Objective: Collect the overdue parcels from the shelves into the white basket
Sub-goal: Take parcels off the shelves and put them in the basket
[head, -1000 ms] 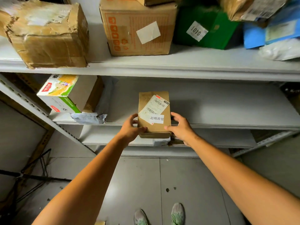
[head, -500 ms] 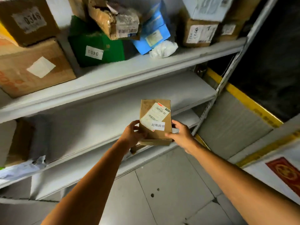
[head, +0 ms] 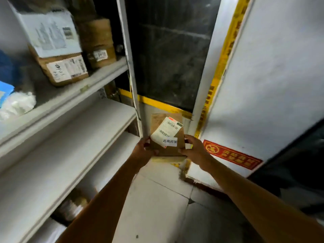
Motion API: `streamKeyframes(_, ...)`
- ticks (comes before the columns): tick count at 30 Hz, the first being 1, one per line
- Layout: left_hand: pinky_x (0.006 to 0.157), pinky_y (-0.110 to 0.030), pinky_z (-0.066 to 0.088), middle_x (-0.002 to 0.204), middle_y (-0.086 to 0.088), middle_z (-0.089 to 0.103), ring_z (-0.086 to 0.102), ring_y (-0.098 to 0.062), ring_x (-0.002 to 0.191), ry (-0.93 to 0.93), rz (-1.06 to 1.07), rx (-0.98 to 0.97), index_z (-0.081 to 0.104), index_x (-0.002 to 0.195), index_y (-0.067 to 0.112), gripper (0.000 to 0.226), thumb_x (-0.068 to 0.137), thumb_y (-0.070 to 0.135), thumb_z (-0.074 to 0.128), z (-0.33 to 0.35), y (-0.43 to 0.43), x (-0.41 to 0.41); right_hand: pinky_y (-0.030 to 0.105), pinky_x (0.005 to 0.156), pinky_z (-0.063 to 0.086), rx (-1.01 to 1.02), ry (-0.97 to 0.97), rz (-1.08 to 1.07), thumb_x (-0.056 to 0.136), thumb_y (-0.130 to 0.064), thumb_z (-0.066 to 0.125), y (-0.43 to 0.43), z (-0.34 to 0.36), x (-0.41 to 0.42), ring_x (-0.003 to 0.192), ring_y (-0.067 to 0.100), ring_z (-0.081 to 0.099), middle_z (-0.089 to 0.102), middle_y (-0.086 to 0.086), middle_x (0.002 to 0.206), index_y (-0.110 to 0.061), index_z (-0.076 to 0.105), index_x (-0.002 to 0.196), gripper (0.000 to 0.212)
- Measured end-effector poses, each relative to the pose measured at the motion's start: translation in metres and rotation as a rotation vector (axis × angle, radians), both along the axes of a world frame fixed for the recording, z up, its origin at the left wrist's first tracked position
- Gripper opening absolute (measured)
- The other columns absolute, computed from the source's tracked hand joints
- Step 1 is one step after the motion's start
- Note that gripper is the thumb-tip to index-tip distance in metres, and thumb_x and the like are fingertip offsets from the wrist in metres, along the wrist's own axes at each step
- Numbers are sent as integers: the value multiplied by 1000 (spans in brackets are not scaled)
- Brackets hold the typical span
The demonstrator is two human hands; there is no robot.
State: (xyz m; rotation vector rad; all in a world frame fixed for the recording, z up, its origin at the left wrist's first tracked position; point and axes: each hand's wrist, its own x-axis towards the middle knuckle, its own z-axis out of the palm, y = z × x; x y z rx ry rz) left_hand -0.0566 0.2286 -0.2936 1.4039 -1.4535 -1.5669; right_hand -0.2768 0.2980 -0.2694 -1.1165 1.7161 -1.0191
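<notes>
Two-handed: left hand [head: 142, 151] and right hand [head: 195, 150] pinch the parcel [head: 167, 135], right of the shelves [head: 87, 123]; no basket in sight, so the fingertip grip might slip mid-carry.

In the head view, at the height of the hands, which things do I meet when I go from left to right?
white shelf → left hand → brown parcel → right hand → red sign on the wall

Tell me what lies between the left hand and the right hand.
Only the small brown cardboard parcel with a white barcode label: left hand and right hand each hold one side of it, seen in the head view.
</notes>
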Motion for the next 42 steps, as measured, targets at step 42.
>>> streamKeyframes(42,94,-50,55,139,-4,53,57,-25,119,-58,-1730,-41,41,146,27,81,78,8,81,8,398,-632,36,71,58,-6,-100,-1755,71,-3,76,531,3,-313,103,21,65,62,-2,121,-20,51,138,74)
